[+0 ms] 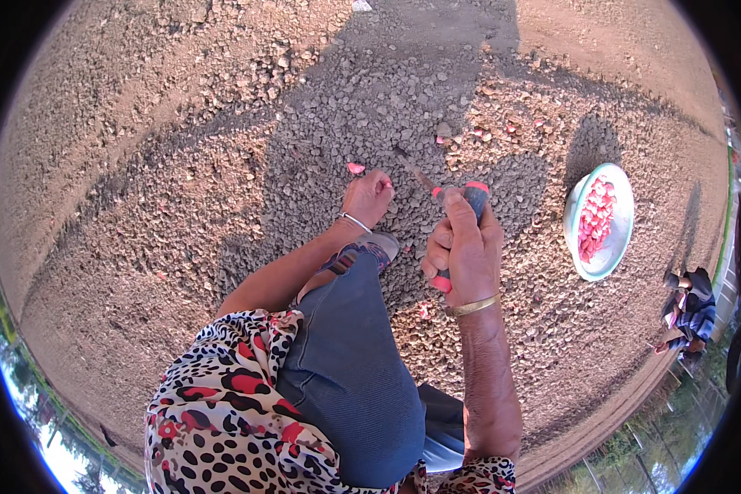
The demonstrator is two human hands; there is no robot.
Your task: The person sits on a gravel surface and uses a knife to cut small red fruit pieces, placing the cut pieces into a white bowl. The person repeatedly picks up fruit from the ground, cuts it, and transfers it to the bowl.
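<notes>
My right hand (466,247) is closed around the dark grey and red handle of a hand tool with a narrow metal blade (418,174). The blade points away to the upper left, its dark tip close to the soil (327,129). Left of the tool, my left hand (368,196) is low over the clods with its fingers pinched together. A small bit of pink shows at those fingertips, mostly hidden by them. Just beyond the left hand, a pink seed piece (355,168) rests on the ground.
A pale green plastic basin (617,250) stands to the right, partly filled with pink pieces (596,216). More pink pieces (510,128) are scattered ahead on the cloddy soil. My shoe (384,244) is beside the left wrist. Another person (691,312) is bent low at the far right.
</notes>
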